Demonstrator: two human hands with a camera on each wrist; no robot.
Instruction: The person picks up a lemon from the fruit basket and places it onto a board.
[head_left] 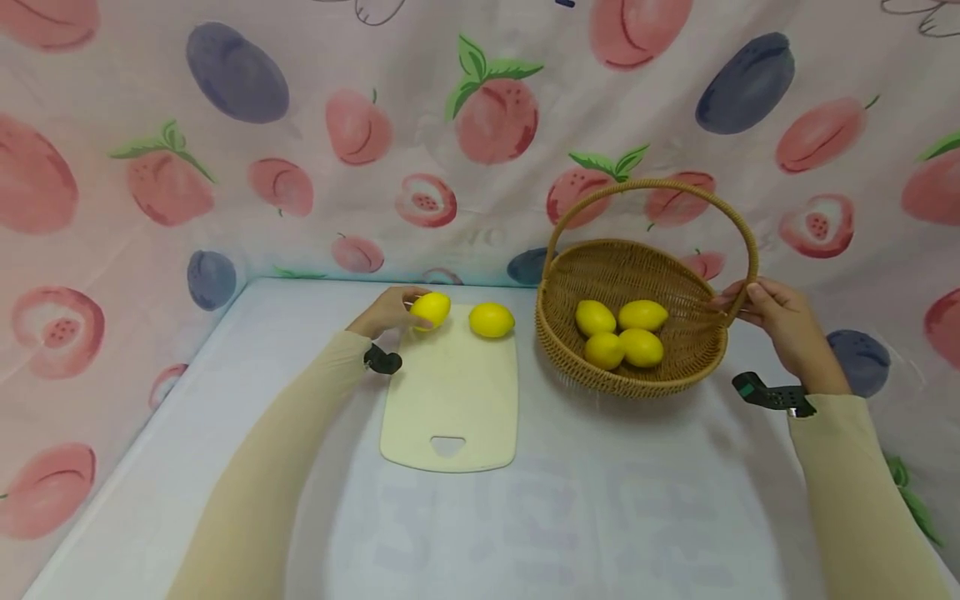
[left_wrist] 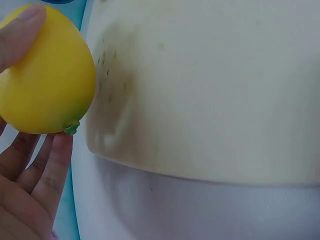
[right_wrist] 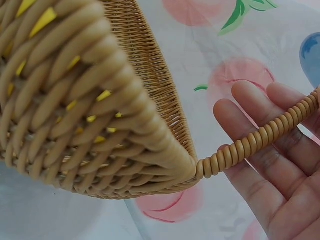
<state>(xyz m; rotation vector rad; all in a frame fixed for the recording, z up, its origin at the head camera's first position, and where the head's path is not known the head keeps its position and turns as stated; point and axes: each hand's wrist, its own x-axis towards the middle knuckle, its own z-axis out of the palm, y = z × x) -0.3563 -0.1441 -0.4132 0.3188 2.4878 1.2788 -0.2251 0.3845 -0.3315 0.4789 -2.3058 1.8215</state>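
At the board (head_left: pixel 450 392), left grip (head_left: pixel 388 312) around lemon (head_left: pixel 433 306), right grip (head_left: pixel 786 321) around basket handle (right_wrist: pixel 262 137), table marks (head_left: pixel 543 575) illegible

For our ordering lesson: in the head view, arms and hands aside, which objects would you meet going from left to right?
Gripped yellow oval lemon, second lemon on the cream rectangular board, round brown wicker basket holding four lemons.

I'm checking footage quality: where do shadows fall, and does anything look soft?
Head view: even light, with a soft shadow on the table beside the left sleeve; left wrist view: a dim shadow on the board beside the lemon; right wrist view: the near weave of the basket looks slightly softer than its handle.
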